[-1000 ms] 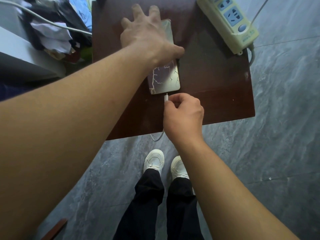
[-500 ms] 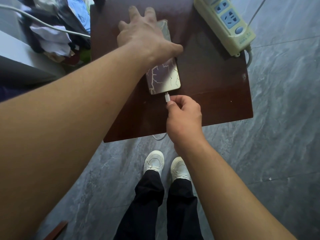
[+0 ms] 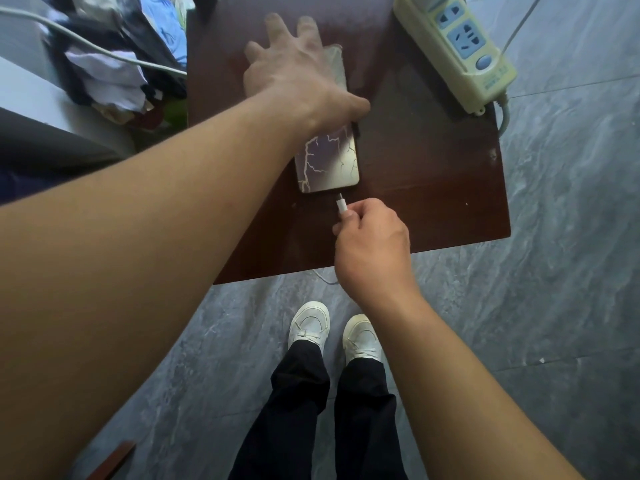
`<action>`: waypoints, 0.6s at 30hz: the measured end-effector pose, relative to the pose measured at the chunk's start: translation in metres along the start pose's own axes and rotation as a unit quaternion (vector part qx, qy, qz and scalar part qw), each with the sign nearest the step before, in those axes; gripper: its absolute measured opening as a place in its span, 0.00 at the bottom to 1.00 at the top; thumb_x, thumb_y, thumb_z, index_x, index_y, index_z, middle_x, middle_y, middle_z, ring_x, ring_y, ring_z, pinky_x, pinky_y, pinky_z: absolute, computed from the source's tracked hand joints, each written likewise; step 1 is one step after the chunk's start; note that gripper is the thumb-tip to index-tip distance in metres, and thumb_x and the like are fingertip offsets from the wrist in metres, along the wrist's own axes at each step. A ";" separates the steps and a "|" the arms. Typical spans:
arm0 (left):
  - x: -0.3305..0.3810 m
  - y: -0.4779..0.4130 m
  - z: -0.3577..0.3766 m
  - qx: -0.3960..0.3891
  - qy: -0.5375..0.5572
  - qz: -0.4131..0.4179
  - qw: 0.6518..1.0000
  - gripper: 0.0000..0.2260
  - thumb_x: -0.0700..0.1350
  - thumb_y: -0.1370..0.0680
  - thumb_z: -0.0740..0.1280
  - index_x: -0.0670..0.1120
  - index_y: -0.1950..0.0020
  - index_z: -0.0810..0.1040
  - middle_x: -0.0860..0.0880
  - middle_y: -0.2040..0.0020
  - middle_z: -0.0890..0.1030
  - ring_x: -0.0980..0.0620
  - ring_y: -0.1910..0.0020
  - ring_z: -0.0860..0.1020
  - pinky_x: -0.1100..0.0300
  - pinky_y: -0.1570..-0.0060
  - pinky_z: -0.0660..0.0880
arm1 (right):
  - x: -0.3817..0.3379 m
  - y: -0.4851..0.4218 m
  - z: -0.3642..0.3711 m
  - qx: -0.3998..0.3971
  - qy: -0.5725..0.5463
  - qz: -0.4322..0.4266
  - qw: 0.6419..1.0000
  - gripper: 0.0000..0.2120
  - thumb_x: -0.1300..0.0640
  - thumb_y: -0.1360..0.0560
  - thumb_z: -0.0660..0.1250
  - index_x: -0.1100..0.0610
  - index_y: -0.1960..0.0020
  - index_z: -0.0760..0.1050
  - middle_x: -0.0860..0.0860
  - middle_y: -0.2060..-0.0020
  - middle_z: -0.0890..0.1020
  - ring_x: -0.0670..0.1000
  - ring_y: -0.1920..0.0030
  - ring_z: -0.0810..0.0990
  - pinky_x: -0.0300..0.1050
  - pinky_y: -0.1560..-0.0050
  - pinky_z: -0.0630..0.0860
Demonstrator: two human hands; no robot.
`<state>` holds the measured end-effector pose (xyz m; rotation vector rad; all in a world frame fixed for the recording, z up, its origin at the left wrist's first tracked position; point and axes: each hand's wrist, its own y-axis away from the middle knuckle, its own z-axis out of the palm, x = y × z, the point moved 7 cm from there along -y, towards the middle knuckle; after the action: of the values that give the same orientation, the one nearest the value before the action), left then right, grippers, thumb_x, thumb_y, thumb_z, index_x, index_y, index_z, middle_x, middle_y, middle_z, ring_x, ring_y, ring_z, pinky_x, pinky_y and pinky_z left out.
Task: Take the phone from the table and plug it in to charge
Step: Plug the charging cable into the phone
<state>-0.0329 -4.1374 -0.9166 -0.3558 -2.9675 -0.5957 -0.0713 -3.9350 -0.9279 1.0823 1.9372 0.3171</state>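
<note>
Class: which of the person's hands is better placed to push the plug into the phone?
Right. The right hand pinches the white plug just short of the phone; the left hand lies flat on it.

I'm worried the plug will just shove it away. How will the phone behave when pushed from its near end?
The phone lies flat on the smooth table, so it would probably slide. The left hand presses on it, likely stopping that. It looks rigid, so the plug in the right hand shouldn't bend it.
</note>
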 end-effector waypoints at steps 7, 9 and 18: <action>0.001 -0.001 0.002 -0.001 -0.011 0.002 1.000 0.53 0.71 0.40 0.73 0.49 0.21 0.61 0.42 0.23 0.63 0.35 0.28 0.67 0.44 0.44 0.76 | 0.006 0.009 0.004 -0.024 -0.198 0.062 0.978 0.11 0.57 0.20 0.66 0.52 0.60 0.80 0.49 0.70 0.83 0.45 0.76 0.81 0.47 0.70 0.83; 0.001 -0.001 0.001 0.001 -0.012 0.005 1.000 0.53 0.71 0.39 0.73 0.49 0.21 0.61 0.42 0.23 0.63 0.35 0.28 0.67 0.45 0.45 0.76 | 0.006 0.010 -0.003 0.024 -0.112 0.014 0.993 0.09 0.54 0.21 0.68 0.51 0.58 0.83 0.49 0.73 0.82 0.46 0.72 0.82 0.45 0.67 0.81; 0.003 0.000 0.000 0.006 -0.023 0.015 1.000 0.51 0.71 0.38 0.72 0.48 0.22 0.63 0.41 0.25 0.65 0.34 0.29 0.68 0.44 0.44 0.75 | -0.010 0.017 -0.005 0.133 0.051 -0.091 0.986 0.11 0.53 0.18 0.66 0.55 0.48 0.86 0.50 0.62 0.83 0.50 0.62 0.79 0.45 0.60 0.76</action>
<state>-0.0359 -4.1367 -0.9157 -0.4178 -3.0029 -0.5740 -0.0636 -3.9320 -0.9098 1.0617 2.1978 0.0121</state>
